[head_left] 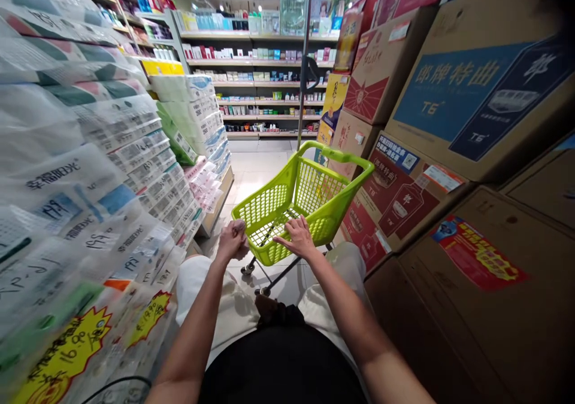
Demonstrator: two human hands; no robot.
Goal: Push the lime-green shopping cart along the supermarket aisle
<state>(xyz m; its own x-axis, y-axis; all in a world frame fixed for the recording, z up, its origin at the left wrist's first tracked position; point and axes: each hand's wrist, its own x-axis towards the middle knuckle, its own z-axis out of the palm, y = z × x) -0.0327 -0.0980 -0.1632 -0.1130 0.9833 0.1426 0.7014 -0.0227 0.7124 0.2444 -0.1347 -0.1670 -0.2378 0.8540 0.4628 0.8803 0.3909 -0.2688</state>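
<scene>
A lime-green shopping cart point(269, 197) with a lattice plastic basket stands right in front of my knees, turned at an angle. My left hand point(230, 240) is closed around a crumpled grey-brown cloth point(241, 236) at the basket's near left corner. The cloth seems to touch the rim there. My right hand point(299, 237) grips the near rim of the basket, its fingers bent over the edge and its thumb pointing left. Through the lattice the basket floor shows bare. The cart's handle point(335, 152) rises at the far right.
Stacked plastic-wrapped paper packs point(103, 170) with yellow price tags point(67, 356) crowd my left side. Cardboard cartons point(449, 87) are piled high close on my right. A tiled aisle point(251, 170) leads past the cart to shelves point(260, 84) of small boxed goods and bottles.
</scene>
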